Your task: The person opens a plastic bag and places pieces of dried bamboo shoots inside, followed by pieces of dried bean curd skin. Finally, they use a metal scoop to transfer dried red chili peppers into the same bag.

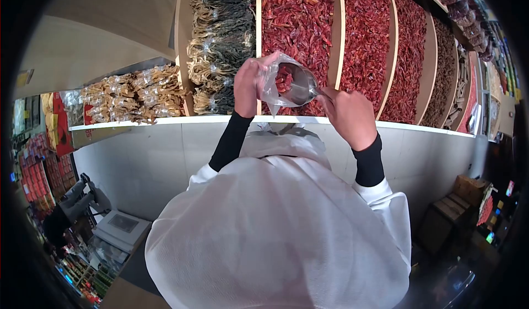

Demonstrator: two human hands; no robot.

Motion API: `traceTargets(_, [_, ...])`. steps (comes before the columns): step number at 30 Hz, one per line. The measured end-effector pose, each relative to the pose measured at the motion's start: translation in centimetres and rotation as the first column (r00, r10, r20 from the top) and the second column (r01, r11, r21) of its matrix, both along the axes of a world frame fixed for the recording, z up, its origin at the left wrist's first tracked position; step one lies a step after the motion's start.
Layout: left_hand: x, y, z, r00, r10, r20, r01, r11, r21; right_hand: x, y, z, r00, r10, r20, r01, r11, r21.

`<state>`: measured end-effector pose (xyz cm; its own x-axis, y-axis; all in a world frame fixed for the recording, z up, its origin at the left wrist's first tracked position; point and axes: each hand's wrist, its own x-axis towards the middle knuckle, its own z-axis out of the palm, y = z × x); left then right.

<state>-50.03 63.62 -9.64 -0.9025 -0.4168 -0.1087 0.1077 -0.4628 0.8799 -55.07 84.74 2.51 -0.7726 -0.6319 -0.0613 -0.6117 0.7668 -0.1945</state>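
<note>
- Left hand (249, 86): fingers closed on the clear bag (269, 93), just in front of the chili bin (297, 22).
- Right hand (350, 116): wrapped round the handle of the metal scoop (302, 84).
- Scoop: its bowl at the bag's mouth, over the bin's near edge, holding red dried chilies (284, 80).

Has pale front panels (132, 160) below a white ledge (193, 120), with packed shelves (38, 174) far left, wooden crates (449, 212) right.
</note>
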Motion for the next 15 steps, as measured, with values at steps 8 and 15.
traceTargets(8, [-0.7,-2.7,2.7,0.996,0.037,-0.08,-0.034,0.999,0.027,-1.3,-3.4,0.5,0.998,-0.019,0.054,0.026,0.992,-0.121])
traceTargets(15, [-2.3,-3.2,-0.9,0.983,0.177,-0.044,-0.182,0.962,-0.205,-3.2,-4.8,-3.9,0.999,-0.004,0.043,0.011,0.99,-0.143])
